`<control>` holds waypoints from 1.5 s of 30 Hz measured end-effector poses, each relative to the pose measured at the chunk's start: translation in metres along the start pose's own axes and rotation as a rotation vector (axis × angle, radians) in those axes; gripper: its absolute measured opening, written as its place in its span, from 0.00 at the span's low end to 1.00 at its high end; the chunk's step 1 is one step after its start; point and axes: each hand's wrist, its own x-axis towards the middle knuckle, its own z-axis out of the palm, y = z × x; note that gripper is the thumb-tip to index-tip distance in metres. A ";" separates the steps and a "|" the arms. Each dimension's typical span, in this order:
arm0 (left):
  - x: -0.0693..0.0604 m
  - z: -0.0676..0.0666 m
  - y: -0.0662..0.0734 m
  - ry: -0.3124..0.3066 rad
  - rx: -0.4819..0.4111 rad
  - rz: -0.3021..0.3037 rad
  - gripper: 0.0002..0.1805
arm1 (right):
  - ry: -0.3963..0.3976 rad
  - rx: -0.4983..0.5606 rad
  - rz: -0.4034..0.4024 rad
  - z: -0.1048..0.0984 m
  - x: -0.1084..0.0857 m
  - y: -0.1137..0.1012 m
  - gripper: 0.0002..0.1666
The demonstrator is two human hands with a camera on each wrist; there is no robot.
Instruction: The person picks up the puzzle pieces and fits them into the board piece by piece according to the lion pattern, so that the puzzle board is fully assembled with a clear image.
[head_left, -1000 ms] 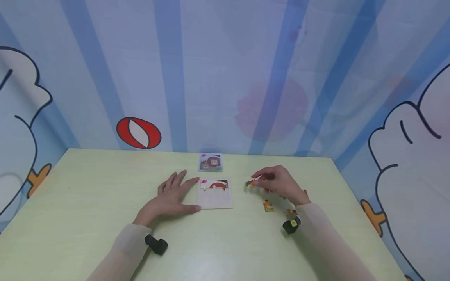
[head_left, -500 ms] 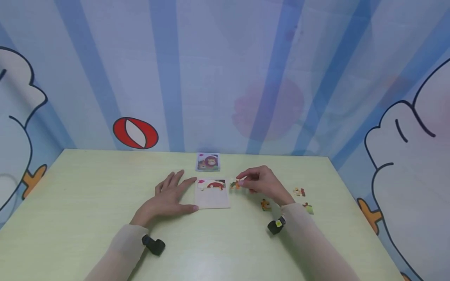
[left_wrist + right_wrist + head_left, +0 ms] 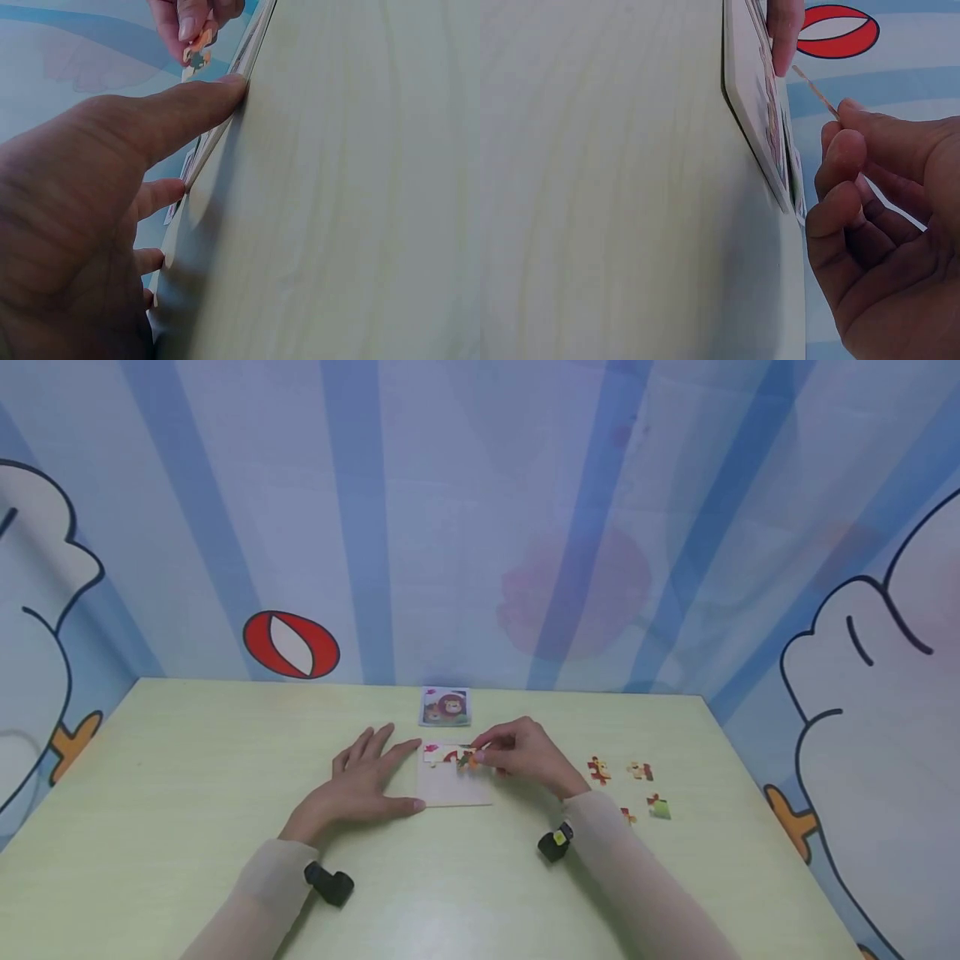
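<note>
A puzzle piece is pinched between the thumb and fingers of my right hand, held above the white puzzle board. In the right wrist view this puzzle piece appears edge-on, apart from the board. Along the board's upper part lie joined pieces, partly hidden by the held piece and the fingers. My left hand lies spread at the board's left side, thumb and index fingertip touching its edge. In the left wrist view the thumb of that hand meets the board's edge.
Behind the board lies a picture card with a lion on it. To the right several loose puzzle pieces are spread on the table, among them an orange one and a green one. A striped backdrop stands behind the table.
My right hand has carried the puzzle piece leftward, from right of the board to over its upper right part. Loose pieces it covered now show. The left hand has stayed in place.
</note>
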 end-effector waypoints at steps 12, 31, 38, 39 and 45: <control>-0.001 0.000 -0.001 0.009 -0.025 0.008 0.53 | -0.028 -0.006 0.001 0.024 0.012 -0.011 0.07; 0.008 0.012 -0.013 0.025 -0.049 -0.003 0.52 | -0.012 -0.060 0.048 0.043 0.020 -0.015 0.05; 0.006 0.010 -0.011 0.028 -0.055 -0.002 0.52 | 0.008 -0.089 0.051 0.046 0.023 -0.020 0.06; 0.006 0.010 -0.012 0.028 -0.058 -0.002 0.52 | 0.007 -0.094 0.048 0.046 0.024 -0.020 0.06; 0.005 0.010 -0.012 0.027 -0.063 -0.003 0.52 | -0.006 -0.116 0.051 0.046 0.026 -0.023 0.05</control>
